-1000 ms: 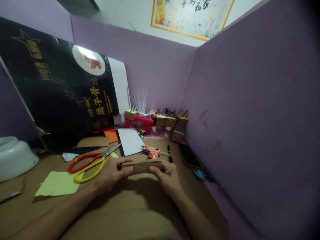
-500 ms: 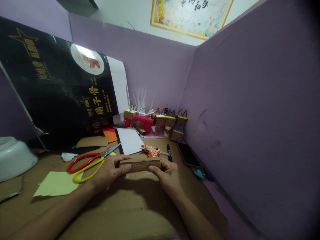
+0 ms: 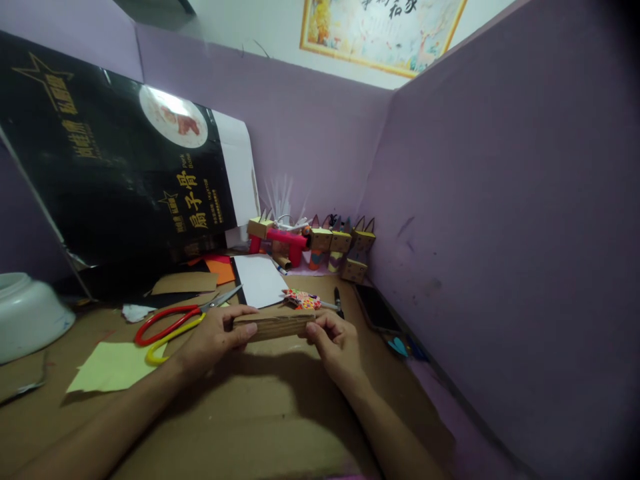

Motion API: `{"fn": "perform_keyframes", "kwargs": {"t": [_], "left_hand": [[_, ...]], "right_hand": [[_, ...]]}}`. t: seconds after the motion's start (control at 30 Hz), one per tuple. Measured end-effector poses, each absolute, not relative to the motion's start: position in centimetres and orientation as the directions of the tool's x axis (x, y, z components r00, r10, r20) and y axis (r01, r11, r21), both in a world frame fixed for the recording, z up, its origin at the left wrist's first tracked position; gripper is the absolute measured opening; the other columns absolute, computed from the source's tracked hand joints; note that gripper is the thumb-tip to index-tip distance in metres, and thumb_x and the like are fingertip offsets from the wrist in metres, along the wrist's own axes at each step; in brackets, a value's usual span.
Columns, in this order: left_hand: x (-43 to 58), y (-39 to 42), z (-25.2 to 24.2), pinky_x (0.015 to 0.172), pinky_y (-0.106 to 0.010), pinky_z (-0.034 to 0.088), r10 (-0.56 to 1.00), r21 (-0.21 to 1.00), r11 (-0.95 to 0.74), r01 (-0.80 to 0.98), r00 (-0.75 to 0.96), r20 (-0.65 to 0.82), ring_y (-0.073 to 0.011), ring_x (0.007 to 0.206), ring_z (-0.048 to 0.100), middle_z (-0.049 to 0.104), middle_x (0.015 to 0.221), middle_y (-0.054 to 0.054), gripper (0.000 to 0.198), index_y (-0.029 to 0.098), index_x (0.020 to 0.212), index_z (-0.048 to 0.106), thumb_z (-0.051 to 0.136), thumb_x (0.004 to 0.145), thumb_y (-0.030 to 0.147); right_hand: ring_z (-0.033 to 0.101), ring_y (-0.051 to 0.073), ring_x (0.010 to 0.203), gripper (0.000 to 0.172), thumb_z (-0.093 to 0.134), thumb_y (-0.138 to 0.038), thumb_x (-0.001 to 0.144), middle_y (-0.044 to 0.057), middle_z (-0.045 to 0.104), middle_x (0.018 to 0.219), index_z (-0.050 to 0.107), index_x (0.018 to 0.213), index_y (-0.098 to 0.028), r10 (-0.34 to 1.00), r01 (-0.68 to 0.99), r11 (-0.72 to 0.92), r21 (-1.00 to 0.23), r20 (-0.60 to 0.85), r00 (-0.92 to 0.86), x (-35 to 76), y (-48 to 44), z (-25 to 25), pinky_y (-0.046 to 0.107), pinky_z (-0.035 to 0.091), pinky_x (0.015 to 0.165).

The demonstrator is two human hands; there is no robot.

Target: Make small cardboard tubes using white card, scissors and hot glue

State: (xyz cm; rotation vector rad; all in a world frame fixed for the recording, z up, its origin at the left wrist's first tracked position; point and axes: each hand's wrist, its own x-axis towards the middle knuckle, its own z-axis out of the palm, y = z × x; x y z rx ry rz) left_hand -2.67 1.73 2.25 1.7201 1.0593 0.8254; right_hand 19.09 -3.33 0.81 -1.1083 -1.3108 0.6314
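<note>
Both my hands hold a long folded piece of brown cardboard (image 3: 276, 326) level above the cardboard-covered table (image 3: 260, 413). My left hand (image 3: 215, 339) pinches its left end between thumb and fingers. My right hand (image 3: 334, 343) grips the right end with curled fingers. Just left of my left hand lie scissors with red and yellow handles (image 3: 173, 322), partly on a pale yellow paper sheet (image 3: 113, 367). Beyond the cardboard piece lies a small patterned paper figure (image 3: 303, 300) next to a black pen (image 3: 339, 303).
A black printed box panel (image 3: 115, 180) leans at the back left. A white sheet (image 3: 260, 280), orange paper (image 3: 223, 270), a pink glue gun (image 3: 283, 241) and several small cardboard figures (image 3: 345, 243) stand at the back. A white bowl (image 3: 27, 317) sits far left; a dark phone (image 3: 375, 308) lies by the purple wall.
Both hands have carried the cardboard piece slightly left and farther from me. My right hand's fingers have shifted round its right end.
</note>
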Motion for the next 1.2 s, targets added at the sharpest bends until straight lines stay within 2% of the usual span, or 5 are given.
{"fn": "perform_keyframes", "kwargs": {"t": [0.23,0.4,0.53,0.87,1.2], "left_hand": [[-2.6,1.6,2.7,0.058,-0.028,0.045,0.904,0.889,-0.265,0.374,0.417,0.094,-0.0202,0.067,0.059,0.066,0.079,-0.006,0.047,0.013,0.100,0.063,0.062,0.068,0.047],[-1.8,1.3,2.2,0.052,-0.026,0.047,0.898,0.969,-0.177,0.175,0.432,0.086,-0.0165,0.064,0.059,0.061,0.092,-0.006,0.057,0.017,0.114,0.047,0.066,0.067,0.042],[-1.4,1.2,2.3,0.047,-0.024,0.045,0.937,0.988,-0.128,0.082,0.336,0.094,-0.0129,0.054,0.056,0.059,0.077,-0.001,0.042,0.018,0.092,0.047,0.068,0.064,0.040],[-0.9,0.3,2.0,0.039,-0.018,0.031,0.937,0.985,-0.029,0.168,0.348,-0.032,-0.0078,0.041,0.044,0.056,0.046,0.001,0.027,0.014,0.054,0.060,0.067,0.063,0.038],[-0.7,-0.1,2.8,0.046,-0.021,0.040,0.950,0.991,-0.109,0.077,0.301,0.081,-0.0107,0.044,0.049,0.059,0.047,0.000,0.021,0.016,0.050,0.061,0.067,0.062,0.032]], "right_hand": [[0.060,0.025,0.091,0.026,0.067,-0.039,0.068,0.009,0.067,0.100,0.072,0.080,-0.016,0.944,0.067,0.326,-0.943,0.328,0.036,18.9,-3.4,1.0,0.031,0.049,0.069],[0.064,0.022,0.075,0.036,0.065,-0.050,0.069,0.007,0.069,0.075,0.071,0.070,-0.015,0.990,-0.194,0.141,-0.971,0.135,0.046,18.5,-3.2,0.9,0.033,0.052,0.065],[0.061,0.018,0.067,0.038,0.071,-0.052,0.062,0.004,0.067,0.070,0.070,0.070,-0.014,0.980,-0.315,0.171,-0.934,0.129,0.150,18.4,-3.0,0.9,0.032,0.053,0.062],[0.058,0.016,0.057,0.039,0.071,-0.050,0.060,0.002,0.061,0.057,0.068,0.060,-0.011,0.969,-0.148,0.173,-0.974,0.141,0.205,18.1,-2.9,-0.1,0.031,0.051,0.063],[0.056,0.015,0.054,0.035,0.072,-0.046,0.058,0.002,0.060,0.055,0.066,0.055,-0.012,0.954,-0.169,0.165,-0.972,0.114,0.278,17.7,-2.9,0.2,0.032,0.052,0.059]]}}
